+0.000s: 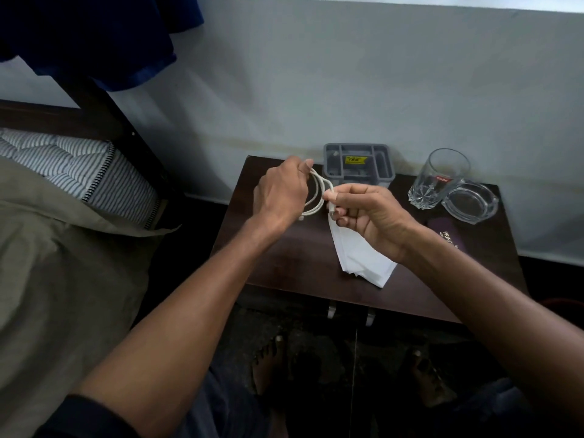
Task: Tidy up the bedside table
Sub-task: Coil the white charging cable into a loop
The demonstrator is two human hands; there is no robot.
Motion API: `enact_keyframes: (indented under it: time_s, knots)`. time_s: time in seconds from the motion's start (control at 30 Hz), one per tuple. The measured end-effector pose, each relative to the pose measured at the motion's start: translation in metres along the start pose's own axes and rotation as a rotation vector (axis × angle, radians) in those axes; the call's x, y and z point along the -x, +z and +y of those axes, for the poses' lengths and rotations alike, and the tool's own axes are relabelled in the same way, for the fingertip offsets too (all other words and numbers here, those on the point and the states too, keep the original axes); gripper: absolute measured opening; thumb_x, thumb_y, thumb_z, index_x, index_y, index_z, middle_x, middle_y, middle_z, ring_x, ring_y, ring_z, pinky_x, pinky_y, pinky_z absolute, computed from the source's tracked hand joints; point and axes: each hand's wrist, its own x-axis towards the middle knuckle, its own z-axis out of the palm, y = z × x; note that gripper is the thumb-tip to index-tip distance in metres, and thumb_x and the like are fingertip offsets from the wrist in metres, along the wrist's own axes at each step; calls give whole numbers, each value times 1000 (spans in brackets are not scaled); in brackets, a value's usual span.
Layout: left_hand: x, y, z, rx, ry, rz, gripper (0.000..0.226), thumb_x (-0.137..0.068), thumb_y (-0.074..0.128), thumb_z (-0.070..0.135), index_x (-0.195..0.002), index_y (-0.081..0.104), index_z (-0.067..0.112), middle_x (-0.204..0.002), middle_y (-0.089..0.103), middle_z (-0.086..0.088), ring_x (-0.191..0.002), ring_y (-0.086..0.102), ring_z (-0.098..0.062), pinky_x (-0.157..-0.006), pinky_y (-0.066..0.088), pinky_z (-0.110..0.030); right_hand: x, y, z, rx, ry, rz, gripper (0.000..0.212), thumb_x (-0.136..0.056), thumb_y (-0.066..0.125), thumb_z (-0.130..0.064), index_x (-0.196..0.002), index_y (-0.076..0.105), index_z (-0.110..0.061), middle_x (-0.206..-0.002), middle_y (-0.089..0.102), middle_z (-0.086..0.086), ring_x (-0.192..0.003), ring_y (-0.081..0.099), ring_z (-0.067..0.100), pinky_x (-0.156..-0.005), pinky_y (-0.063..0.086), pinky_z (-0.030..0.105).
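Note:
A white cable (317,191) hangs in loops above the dark bedside table (284,260). My left hand (279,192) grips the top of the loops. My right hand (371,216) pinches the cable's end between thumb and fingers, just right of the loops. White folded papers (363,260) lie on the table under my right hand. A grey compartment tray (358,165) with a yellow label stands at the table's back edge. A clear drinking glass (441,178) and a glass ashtray (471,202) stand at the back right.
A dark purple object (442,230) with white lettering lies beside my right wrist. The bed with a striped mattress (79,172) and olive sheet (57,279) is to the left. The wall runs behind the table. My bare feet are on the dark floor below.

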Motion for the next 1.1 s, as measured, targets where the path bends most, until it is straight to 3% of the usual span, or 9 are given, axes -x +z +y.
enact_keyframes:
  time_s: [0.23,0.33,0.4,0.53,0.63,0.77,0.87,1.0,1.1]
  knots:
    - [7,14,16,358,-54,-189,41,-114,35,45,-92,58,18,-79,62,8,-85,65,-25,-69,41,-37,-5,6,17,202,-259,332,17,-73,94,-3,-86,84,-7,-96,76,14,-78,74,16,-73,62,29]
    - [10,24,20,542,-84,-245,42,-113,36,45,-95,65,21,-89,73,6,-82,69,-16,-79,57,-40,-5,6,25,390,-307,461,22,-66,99,-8,-75,82,-16,-105,66,7,-84,69,-5,-81,62,23]
    - [9,30,20,651,-103,-271,40,-111,37,47,-91,64,26,-91,73,5,-77,68,-18,-76,59,-43,-5,7,26,463,-354,506,24,-68,96,-4,-73,76,-16,-101,69,4,-82,67,-5,-79,61,24]
    - [8,32,23,674,-144,-253,43,-112,36,45,-84,60,24,-81,67,3,-67,60,-19,-71,52,-41,-9,6,32,482,-337,472,21,-79,75,-6,-79,62,-23,-82,73,7,-79,72,31,-73,61,59]
    - [7,31,25,739,-191,-235,42,-112,37,45,-84,61,24,-82,66,2,-80,70,-29,-77,61,-43,-7,10,33,466,-398,470,24,-84,75,-6,-94,59,-21,-87,78,4,-83,78,25,-77,64,54]
    - [5,23,27,880,-283,-255,42,-115,36,36,-86,62,22,-72,61,7,-65,60,-9,-64,53,-27,-2,18,24,312,-376,405,47,-91,82,-22,-122,49,-11,-89,82,11,-83,81,29,-82,65,51]
    - [1,17,25,965,-357,-261,44,-116,34,34,-82,58,18,-66,50,5,-55,45,-10,-57,40,-29,-3,12,16,-54,-224,289,47,-109,57,-33,-131,52,7,-91,78,22,-86,78,37,-83,65,44]
    - [0,14,21,819,-279,-227,46,-115,36,40,-83,65,22,-68,57,8,-64,53,-12,-68,47,-32,-2,2,15,-218,-124,120,24,-102,55,2,-122,68,9,-102,77,22,-98,76,35,-88,64,34]
    - [4,14,25,756,-211,-258,44,-114,35,44,-95,68,23,-85,71,2,-82,67,-18,-86,57,-40,1,5,18,-192,-106,60,31,-91,62,16,-118,72,6,-103,78,16,-93,78,26,-86,63,33]
